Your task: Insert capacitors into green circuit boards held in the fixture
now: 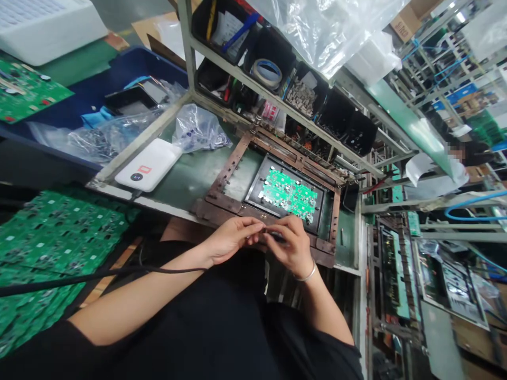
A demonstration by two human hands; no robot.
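Note:
My left hand (pixel 234 237) and my right hand (pixel 292 246) meet in front of the work frame, fingertips pinched close together. Whatever sits between them is too small to make out. Just beyond my fingers, a green circuit board (pixel 289 192) studded with small parts lies in a black tray (pixel 256 191). Around that tray runs a brown metal frame (pixel 222 182) with a thick front bar, which my hands hover over or touch; I cannot tell which. A bracelet circles my right wrist.
Black bins (pixel 273 53) of small parts and tape stand on a rack behind the frame. A white power bank (pixel 149 164) and a plastic bag (pixel 200 126) lie at left. Stacked green boards (pixel 59 232) fill the lower left, beside a blue crate (pixel 119 68). A black cable (pixel 106 273) crosses my left arm.

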